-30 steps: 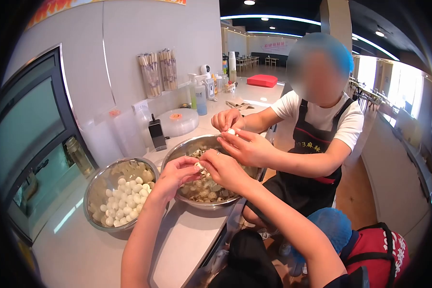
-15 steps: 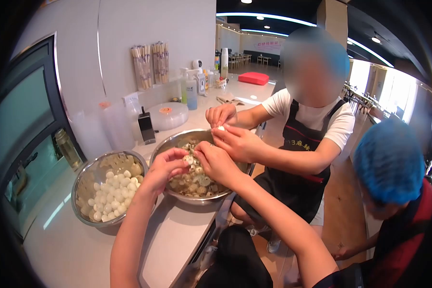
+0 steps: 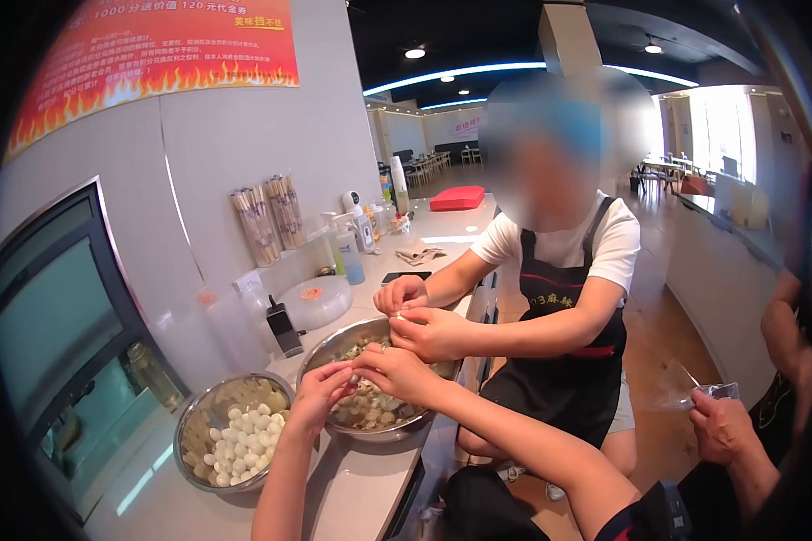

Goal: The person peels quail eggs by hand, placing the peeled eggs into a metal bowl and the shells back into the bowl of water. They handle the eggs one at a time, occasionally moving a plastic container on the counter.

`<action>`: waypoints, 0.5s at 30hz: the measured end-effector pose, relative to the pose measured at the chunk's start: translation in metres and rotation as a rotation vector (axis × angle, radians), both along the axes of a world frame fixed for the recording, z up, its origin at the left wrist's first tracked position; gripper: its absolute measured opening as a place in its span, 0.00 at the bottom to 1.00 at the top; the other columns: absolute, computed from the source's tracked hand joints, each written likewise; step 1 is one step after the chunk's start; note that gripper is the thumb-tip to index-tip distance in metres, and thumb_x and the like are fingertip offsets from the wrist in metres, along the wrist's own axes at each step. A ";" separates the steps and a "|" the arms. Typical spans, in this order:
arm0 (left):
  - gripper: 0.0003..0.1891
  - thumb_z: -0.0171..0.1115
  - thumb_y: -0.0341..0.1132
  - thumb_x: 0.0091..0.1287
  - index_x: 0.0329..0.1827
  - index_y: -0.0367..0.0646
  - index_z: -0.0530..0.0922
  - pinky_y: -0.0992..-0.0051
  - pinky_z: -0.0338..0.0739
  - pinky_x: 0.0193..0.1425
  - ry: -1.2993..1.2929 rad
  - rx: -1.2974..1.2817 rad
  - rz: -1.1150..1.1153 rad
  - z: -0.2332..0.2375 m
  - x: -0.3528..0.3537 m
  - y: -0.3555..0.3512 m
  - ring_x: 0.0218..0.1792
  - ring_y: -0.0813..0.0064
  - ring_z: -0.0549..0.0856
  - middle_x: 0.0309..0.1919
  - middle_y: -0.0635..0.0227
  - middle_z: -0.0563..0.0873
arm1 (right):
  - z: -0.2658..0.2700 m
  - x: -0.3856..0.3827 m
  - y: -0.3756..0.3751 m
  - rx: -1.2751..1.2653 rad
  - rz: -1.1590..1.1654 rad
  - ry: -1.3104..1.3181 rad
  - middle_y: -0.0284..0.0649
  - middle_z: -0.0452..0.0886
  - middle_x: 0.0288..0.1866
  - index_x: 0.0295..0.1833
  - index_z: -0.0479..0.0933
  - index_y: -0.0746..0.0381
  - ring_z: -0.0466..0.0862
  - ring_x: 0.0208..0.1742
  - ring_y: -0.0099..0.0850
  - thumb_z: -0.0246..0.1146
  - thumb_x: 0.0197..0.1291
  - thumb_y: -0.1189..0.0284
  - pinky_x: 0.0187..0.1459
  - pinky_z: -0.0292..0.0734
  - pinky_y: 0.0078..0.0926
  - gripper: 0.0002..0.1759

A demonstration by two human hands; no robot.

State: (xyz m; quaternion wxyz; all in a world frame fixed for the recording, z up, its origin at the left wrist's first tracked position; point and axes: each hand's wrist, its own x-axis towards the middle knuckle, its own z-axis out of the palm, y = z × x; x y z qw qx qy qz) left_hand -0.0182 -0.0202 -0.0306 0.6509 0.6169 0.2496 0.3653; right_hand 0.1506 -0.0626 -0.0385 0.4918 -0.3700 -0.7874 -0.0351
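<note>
My left hand point(image 3: 325, 393) holds a small quail egg point(image 3: 355, 380) in its fingertips over the near side of a steel bowl point(image 3: 397, 427). My right hand point(image 3: 395, 372) meets it from the right, its thumb and fingers pinched at the same egg. Broken shells and speckled eggs point(image 3: 370, 408) lie in liquid inside that bowl. To the left, a second steel bowl point(image 3: 195, 417) holds many smooth white peeled eggs point(image 3: 248, 439). Across from me, a co-worker's hands point(image 3: 429, 330) pinch another small white egg above the shell bowl's far side.
Behind the bowls stand a black handheld device point(image 3: 283, 326), a round clear plastic container point(image 3: 319, 305) and pump bottles point(image 3: 347, 252). Farther back are a cloth point(image 3: 420, 256) and a red box point(image 3: 457, 198). At right, another person's hand point(image 3: 724, 424) holds a clear plastic packet.
The view has tilted up and shifted, bringing a red poster into sight. My hands stay together at the egg. The person at right has moved; a hand with a packet now shows.
</note>
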 end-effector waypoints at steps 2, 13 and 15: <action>0.14 0.56 0.32 0.61 0.46 0.34 0.73 0.81 0.76 0.42 0.007 0.016 0.021 0.001 0.000 -0.002 0.36 0.80 0.79 0.38 0.67 0.79 | -0.001 0.001 0.002 0.050 0.001 -0.001 0.41 0.73 0.31 0.34 0.73 0.60 0.76 0.31 0.40 0.56 0.55 0.68 0.32 0.70 0.33 0.07; 0.09 0.55 0.32 0.61 0.40 0.35 0.74 0.80 0.77 0.40 0.013 -0.031 -0.010 0.003 -0.001 -0.004 0.34 0.81 0.79 0.34 0.68 0.79 | 0.002 -0.003 -0.003 -0.091 0.101 0.051 0.45 0.71 0.30 0.35 0.66 0.64 0.75 0.31 0.43 0.54 0.57 0.72 0.32 0.68 0.35 0.07; 0.09 0.55 0.32 0.61 0.40 0.35 0.74 0.80 0.77 0.39 0.018 -0.030 -0.008 0.002 0.000 -0.003 0.33 0.81 0.79 0.33 0.68 0.79 | -0.001 -0.003 0.003 -0.112 0.066 0.044 0.45 0.71 0.30 0.35 0.65 0.64 0.75 0.32 0.43 0.53 0.57 0.72 0.32 0.68 0.36 0.07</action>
